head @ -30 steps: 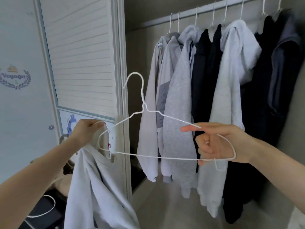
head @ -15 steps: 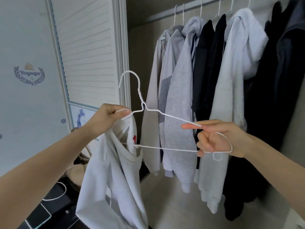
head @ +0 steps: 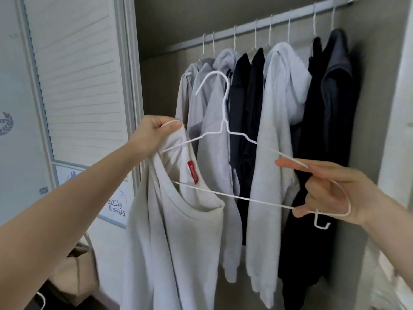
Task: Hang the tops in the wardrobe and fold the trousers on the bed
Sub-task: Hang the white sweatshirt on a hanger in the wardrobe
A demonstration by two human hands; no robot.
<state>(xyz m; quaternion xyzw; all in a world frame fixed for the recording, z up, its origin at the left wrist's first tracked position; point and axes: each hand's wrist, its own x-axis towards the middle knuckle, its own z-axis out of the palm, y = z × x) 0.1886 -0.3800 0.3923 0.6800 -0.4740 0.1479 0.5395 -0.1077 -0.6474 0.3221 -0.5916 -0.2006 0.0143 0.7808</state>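
Since earlier, hanger (head: 223,130) end entered collar. Left hand (head: 154,133) pinches white top (head: 178,231) at frame centre; right hand (head: 330,191) grips hanger. Next: feed the right shoulder through, keeping the collar slack.

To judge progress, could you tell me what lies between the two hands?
In the head view, the white wire hanger spans from left hand to right hand, its left end inside the white top's neckline.

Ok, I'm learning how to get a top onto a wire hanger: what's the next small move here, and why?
Probably slide the hanger further left into the neck of the white top. Only its left end sits inside the collar, where the left hand grips the fabric. The right end, held by the right hand, is bare, so that shoulder still has to go on before hanging it on the rail.
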